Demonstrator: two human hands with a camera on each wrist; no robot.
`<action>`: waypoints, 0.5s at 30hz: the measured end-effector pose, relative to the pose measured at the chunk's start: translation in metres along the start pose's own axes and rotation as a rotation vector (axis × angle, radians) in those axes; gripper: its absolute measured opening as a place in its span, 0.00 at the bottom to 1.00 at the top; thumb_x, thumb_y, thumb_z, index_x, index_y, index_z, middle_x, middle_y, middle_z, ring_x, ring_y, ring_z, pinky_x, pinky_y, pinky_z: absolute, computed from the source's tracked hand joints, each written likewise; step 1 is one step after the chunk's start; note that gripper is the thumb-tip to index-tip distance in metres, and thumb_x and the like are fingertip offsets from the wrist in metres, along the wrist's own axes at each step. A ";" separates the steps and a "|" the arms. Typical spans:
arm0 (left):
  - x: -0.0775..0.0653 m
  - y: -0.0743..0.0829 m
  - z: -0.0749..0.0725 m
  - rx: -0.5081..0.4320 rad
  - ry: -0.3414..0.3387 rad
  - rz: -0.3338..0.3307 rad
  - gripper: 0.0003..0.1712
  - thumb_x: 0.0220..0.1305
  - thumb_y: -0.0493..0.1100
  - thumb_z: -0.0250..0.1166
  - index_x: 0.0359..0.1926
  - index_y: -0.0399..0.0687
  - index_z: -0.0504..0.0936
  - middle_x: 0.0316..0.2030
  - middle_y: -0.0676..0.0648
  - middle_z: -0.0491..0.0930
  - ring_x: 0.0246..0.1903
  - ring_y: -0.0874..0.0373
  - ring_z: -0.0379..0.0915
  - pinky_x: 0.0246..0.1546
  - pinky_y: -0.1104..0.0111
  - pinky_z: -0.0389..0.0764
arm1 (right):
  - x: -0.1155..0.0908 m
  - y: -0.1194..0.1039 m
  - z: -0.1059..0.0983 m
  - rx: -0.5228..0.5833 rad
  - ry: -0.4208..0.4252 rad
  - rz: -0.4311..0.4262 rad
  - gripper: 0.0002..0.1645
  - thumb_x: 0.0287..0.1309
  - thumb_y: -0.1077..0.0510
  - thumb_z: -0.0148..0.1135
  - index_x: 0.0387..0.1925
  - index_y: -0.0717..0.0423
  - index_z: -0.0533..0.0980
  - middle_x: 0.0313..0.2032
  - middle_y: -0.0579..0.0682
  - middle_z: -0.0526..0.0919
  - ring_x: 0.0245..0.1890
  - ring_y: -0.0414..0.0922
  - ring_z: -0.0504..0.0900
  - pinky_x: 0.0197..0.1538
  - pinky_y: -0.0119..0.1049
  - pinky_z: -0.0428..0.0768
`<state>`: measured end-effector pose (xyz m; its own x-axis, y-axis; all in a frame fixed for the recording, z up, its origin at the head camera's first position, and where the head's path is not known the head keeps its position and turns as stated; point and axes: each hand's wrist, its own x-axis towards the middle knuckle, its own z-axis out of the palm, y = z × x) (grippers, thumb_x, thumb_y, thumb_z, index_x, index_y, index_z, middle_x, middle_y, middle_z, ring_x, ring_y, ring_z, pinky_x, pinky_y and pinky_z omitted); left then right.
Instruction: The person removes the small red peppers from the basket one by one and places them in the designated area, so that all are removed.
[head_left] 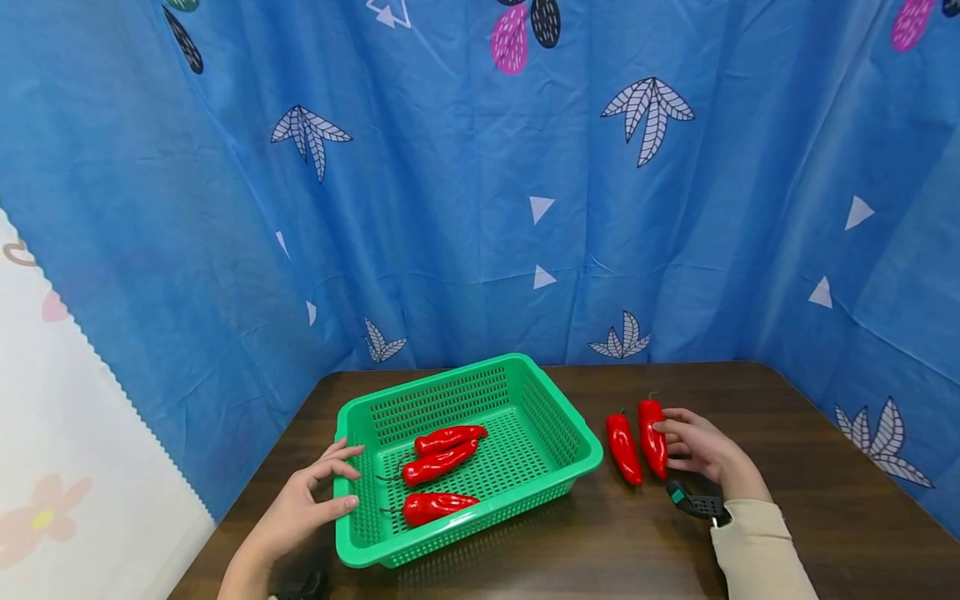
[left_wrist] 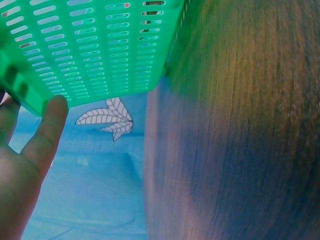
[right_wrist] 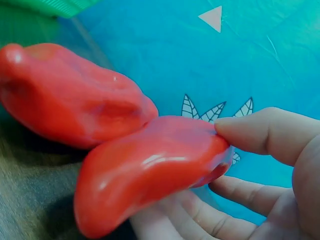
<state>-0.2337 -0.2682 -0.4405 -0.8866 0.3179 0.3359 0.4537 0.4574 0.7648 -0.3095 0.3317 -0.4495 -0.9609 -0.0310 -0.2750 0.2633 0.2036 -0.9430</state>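
My right hand [head_left: 701,446] pinches a long red pepper [head_left: 652,437] near its stem end. In the right wrist view the thumb lies on top of this pepper [right_wrist: 150,172] and the fingers are beneath it. A second red pepper [head_left: 624,450] lies just to its left on the table. At the left end of a green plastic basket [head_left: 540,486], my left hand [head_left: 300,504] rests with spread, fairly straight fingers at the rim. Inside the basket lie three red peppers: one at the back [head_left: 450,438], one in the middle [head_left: 441,465] and one near the front wall [head_left: 437,507].
The dark wooden table [head_left: 525,558] carries the basket and peppers. Behind it hangs a blue curtain [head_left: 465,208] with leaf prints. A white flowered cloth [head_left: 82,433] is at the left. Dark wrist devices [head_left: 697,502] sit at both wrists.
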 end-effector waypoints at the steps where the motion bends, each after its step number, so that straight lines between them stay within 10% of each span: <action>1: 0.000 0.000 0.000 -0.001 -0.001 -0.002 0.11 0.62 0.36 0.69 0.45 0.45 0.80 0.66 0.36 0.73 0.69 0.88 0.45 0.65 0.66 0.63 | 0.000 0.000 0.000 -0.003 -0.001 0.003 0.46 0.70 0.49 0.57 0.75 0.65 0.45 0.45 0.54 0.80 0.40 0.45 0.83 0.49 0.48 0.87; 5: 0.000 0.001 0.000 0.004 -0.005 -0.012 0.11 0.63 0.36 0.69 0.45 0.45 0.80 0.67 0.36 0.72 0.68 0.89 0.45 0.64 0.45 0.63 | 0.000 0.001 0.001 -0.034 -0.002 0.004 0.47 0.70 0.49 0.57 0.76 0.62 0.44 0.44 0.55 0.81 0.39 0.46 0.83 0.48 0.48 0.87; 12: 0.000 0.000 0.000 0.005 -0.004 -0.014 0.11 0.63 0.37 0.69 0.46 0.46 0.81 0.67 0.39 0.73 0.68 0.88 0.45 0.63 0.71 0.64 | -0.002 -0.003 -0.001 -0.127 0.005 0.014 0.49 0.69 0.49 0.58 0.78 0.58 0.42 0.48 0.60 0.79 0.40 0.47 0.83 0.46 0.47 0.87; 15: 0.000 0.000 0.000 -0.017 -0.007 -0.009 0.11 0.63 0.36 0.69 0.45 0.45 0.80 0.67 0.37 0.72 0.68 0.89 0.45 0.68 0.49 0.64 | -0.002 -0.005 -0.001 -0.168 0.009 0.011 0.49 0.68 0.49 0.58 0.78 0.58 0.43 0.48 0.61 0.78 0.39 0.47 0.83 0.45 0.47 0.87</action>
<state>-0.2344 -0.2685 -0.4405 -0.8899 0.3195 0.3257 0.4445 0.4460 0.7769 -0.3089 0.3322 -0.4443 -0.9591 -0.0194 -0.2824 0.2563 0.3645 -0.8952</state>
